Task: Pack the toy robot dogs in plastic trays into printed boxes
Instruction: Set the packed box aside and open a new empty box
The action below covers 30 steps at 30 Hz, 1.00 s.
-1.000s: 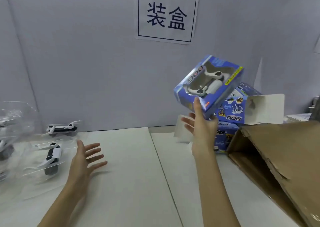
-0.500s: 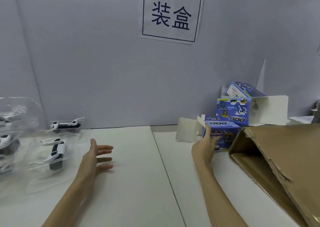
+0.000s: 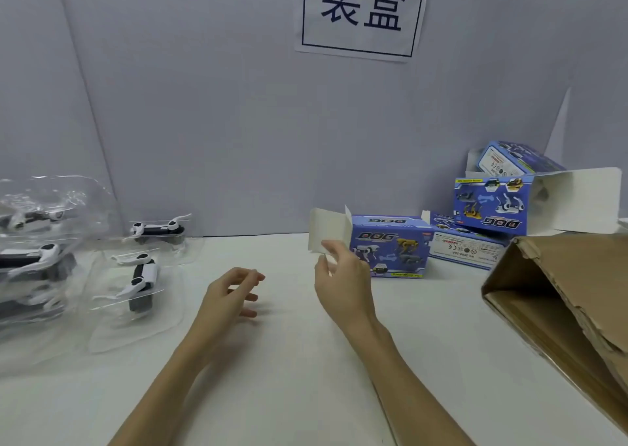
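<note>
A blue printed box (image 3: 390,246) marked DOG lies on the white table with its white end flaps open to the left. My right hand (image 3: 341,275) pinches the lower white flap of that box. My left hand (image 3: 231,294) hovers over the table centre, fingers loosely curled, holding nothing. On the left lie toy robot dogs in clear plastic trays: one nearest (image 3: 141,281), one behind it by the wall (image 3: 159,230), more in a pile (image 3: 32,258) at the far left.
More blue printed boxes (image 3: 491,204) are stacked at the back right, one with an open white flap (image 3: 584,201). A large brown cardboard carton (image 3: 571,303) lies open at the right edge. A paper sign (image 3: 360,10) hangs on the grey wall.
A second ago a filled box was leaving my raised right hand; that hand came down and took the empty box's flap. My left hand moved right toward the centre and curled.
</note>
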### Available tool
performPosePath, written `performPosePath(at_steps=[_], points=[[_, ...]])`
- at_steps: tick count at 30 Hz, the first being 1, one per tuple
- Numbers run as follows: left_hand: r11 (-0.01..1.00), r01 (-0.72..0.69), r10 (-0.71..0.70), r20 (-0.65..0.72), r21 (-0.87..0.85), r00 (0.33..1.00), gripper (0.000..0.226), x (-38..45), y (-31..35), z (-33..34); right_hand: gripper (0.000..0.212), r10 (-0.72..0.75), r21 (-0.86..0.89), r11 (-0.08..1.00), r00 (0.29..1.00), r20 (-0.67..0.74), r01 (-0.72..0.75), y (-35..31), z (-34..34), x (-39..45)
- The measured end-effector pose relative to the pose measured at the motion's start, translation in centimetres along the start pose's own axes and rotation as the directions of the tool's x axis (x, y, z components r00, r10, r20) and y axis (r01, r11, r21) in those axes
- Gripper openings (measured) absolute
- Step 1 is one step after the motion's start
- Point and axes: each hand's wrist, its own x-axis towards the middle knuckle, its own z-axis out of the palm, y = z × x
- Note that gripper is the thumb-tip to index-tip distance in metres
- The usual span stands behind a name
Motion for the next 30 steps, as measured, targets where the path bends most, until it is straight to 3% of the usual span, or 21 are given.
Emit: performPosePath(at_steps=[2, 4, 7, 9, 12, 15, 17, 19, 21, 24, 27, 30], points=[[1.000, -0.005, 0.005, -0.013, 0.004, 1.000, 0.028, -0.1, 0.1, -0.2, 0.041, -0.118, -0.064, 0.992, 0.986, -0.121, 0.111, 0.2, 0.0, 0.7], [1.000, -0.010, 0.010, -0.031, 0.004, 0.999, 0.030, -0.1, 0.1, -0.3, 0.057, -0.154, -0.203, 0.973, 0.969, -0.195, 0.114, 1.8, -0.7, 2.1], [1.000, -0.005, 0.005, -0.042, 0.011, 0.999, 0.032, 0.0, 0.0, -0.3, 0.077, -0.094, -0.471, 0.880, 0.995, -0.035, 0.067, 5.5, -2.4, 3.7], [1.000, -0.007, 0.008, -0.042, 0.021, 0.999, 0.032, 0.1, -0.2, -0.1, 0.084, -0.021, -0.524, 0.851, 0.998, 0.055, 0.047, 7.1, -2.8, 3.8], [0.999, -0.010, 0.011, -0.041, 0.034, 0.999, 0.032, 0.2, -0.1, 0.1, 0.074, -0.057, -0.555, 0.832, 0.995, -0.078, 0.005, 6.6, -2.3, 3.7], [0.999, -0.020, 0.021, -0.033, 0.038, 0.999, 0.030, 0.2, -0.2, 0.3, 0.054, -0.222, -0.511, 0.852, 0.962, -0.159, 0.113, 4.9, -1.7, 3.6], [0.999, -0.025, 0.026, -0.032, 0.039, 0.999, 0.030, 0.2, -0.2, 0.2, 0.068, -0.245, -0.497, 0.852, 0.964, -0.103, 0.163, 4.5, -1.8, 3.5], [0.999, -0.022, 0.023, -0.031, 0.038, 0.999, 0.031, 0.2, -0.3, 0.3, 0.098, -0.110, -0.560, 0.818, 0.992, 0.069, 0.130, 4.7, -2.0, 3.6], [0.999, -0.019, 0.020, -0.027, 0.048, 0.999, 0.032, 0.2, -0.2, 0.4, 0.112, 0.006, -0.637, 0.760, 0.978, 0.207, 0.129, 5.2, -2.1, 3.3], [0.999, 0.001, -0.002, 0.003, 0.051, 1.000, 0.033, 0.1, 0.0, 0.6, 0.091, -0.021, -0.677, 0.704, 0.960, 0.281, 0.213, 5.9, -2.1, 2.7], [0.999, 0.009, -0.012, 0.085, 0.034, 0.996, 0.026, -0.3, 0.3, 1.2, 0.069, -0.042, -0.671, 0.713, 0.968, 0.249, 0.204, 4.9, -2.1, 2.1], [0.994, -0.024, 0.005, 0.168, 0.110, 0.986, 0.031, -0.9, 0.2, 2.1, 0.030, -0.147, -0.518, 0.833, 0.980, 0.133, 0.195, 2.6, -1.2, 1.1]])
